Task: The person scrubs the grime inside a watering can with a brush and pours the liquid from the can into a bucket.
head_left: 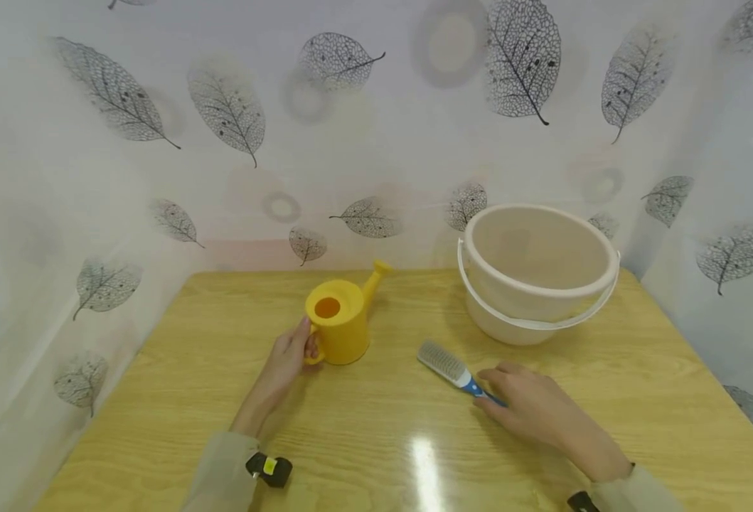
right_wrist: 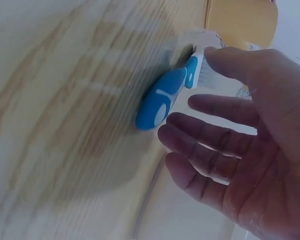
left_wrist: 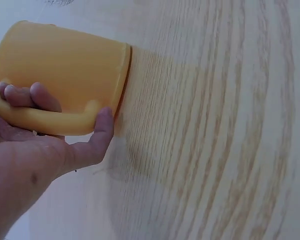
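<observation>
Near the table's middle stands a yellow watering can (head_left: 345, 340), its spout pointing back and to the right. My left hand (head_left: 283, 363) grips its handle (left_wrist: 45, 117), fingers curled through the loop. In the left wrist view the can's base is right at the wood. To the right lies a brush (head_left: 443, 361) with a pale bristled head and a blue handle (right_wrist: 160, 100). Over that handle hovers my right hand (head_left: 539, 409). Its fingers (right_wrist: 210, 132) are spread and loosely bent in the right wrist view, and the thumb is close to the brush's neck.
A cream bucket (head_left: 510, 313) stands at the back right, its white handle (head_left: 536, 325) hanging down in front. The wooden table (head_left: 376, 441) ends at a leaf-patterned curtain (head_left: 389, 156) behind and at the sides.
</observation>
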Available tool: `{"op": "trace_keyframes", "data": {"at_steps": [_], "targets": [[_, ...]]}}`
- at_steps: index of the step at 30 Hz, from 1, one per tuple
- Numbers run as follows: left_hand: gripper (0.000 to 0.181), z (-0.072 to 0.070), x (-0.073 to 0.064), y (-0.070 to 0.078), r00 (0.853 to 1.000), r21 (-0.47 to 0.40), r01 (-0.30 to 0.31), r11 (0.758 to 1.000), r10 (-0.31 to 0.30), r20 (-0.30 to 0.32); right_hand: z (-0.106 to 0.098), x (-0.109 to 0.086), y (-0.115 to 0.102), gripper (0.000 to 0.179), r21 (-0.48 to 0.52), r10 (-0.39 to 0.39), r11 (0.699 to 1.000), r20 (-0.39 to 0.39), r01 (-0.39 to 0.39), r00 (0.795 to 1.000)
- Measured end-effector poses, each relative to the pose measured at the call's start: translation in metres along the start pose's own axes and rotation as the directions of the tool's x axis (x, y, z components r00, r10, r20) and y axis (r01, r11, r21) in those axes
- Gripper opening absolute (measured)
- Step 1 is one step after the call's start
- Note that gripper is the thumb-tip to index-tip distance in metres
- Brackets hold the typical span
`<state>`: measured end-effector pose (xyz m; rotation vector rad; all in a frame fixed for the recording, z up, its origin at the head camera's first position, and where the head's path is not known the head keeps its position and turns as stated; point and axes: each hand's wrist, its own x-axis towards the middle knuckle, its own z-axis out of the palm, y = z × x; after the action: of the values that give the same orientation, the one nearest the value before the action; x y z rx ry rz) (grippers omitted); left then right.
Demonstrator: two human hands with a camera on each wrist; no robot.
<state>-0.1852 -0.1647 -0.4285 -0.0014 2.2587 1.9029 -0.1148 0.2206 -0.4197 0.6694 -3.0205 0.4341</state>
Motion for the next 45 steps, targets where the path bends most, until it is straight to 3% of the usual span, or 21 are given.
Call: {"op": "trace_keyframes", "data": {"at_steps": [8, 15, 21, 26, 30, 34, 39, 45], "targets": [[0.053, 0.001, -0.003, 0.0, 0.997, 0.076, -0.035, 0.996, 0.04, -0.06, 0.008, 0.007, -0.001, 0.021, 0.066, 0.037, 0.997, 0.054, -0.04, 0.998], [0.051, 0.003, -0.004, -0.003, 0.989, 0.011, -0.072, 0.997, 0.072, -0.131, 0.011, 0.011, -0.003, 0.01, 0.056, 0.055, 0.997, 0.03, -0.057, 0.998], [0.051, 0.002, -0.003, -0.003, 0.989, -0.023, -0.053, 0.998, 0.049, -0.143, 0.015, 0.011, -0.002, 0.011, 0.063, 0.072, 0.995, 0.017, -0.073, 0.997], [0.05, 0.001, -0.003, 0.0, 0.986, -0.025, -0.073, 0.997, 0.068, -0.149, 0.015, 0.011, -0.002, 0.011, 0.106, 0.106, 0.989, 0.013, -0.107, 0.994], [0.05, 0.002, -0.004, 0.004, 0.983, -0.006, -0.108, 0.994, 0.106, -0.147, 0.014, 0.009, 0.0, 0.011, 0.173, 0.107, 0.979, 0.016, -0.108, 0.994], [0.053, 0.004, -0.007, 0.005, 0.982, 0.053, -0.129, 0.99, 0.135, -0.133, 0.014, 0.007, 0.003, 0.011, 0.239, 0.064, 0.969, -0.003, -0.061, 0.998], [0.055, 0.006, -0.013, 0.006, 0.983, 0.134, -0.144, 0.981, 0.157, -0.094, 0.015, 0.004, 0.004, 0.011, 0.241, 0.068, 0.969, -0.04, -0.057, 0.997], [0.051, 0.011, -0.019, 0.008, 0.969, 0.254, -0.234, 0.938, 0.247, -0.022, 0.003, 0.002, 0.004, 0.014, 0.341, 0.093, 0.938, -0.082, -0.059, 0.992]]}}
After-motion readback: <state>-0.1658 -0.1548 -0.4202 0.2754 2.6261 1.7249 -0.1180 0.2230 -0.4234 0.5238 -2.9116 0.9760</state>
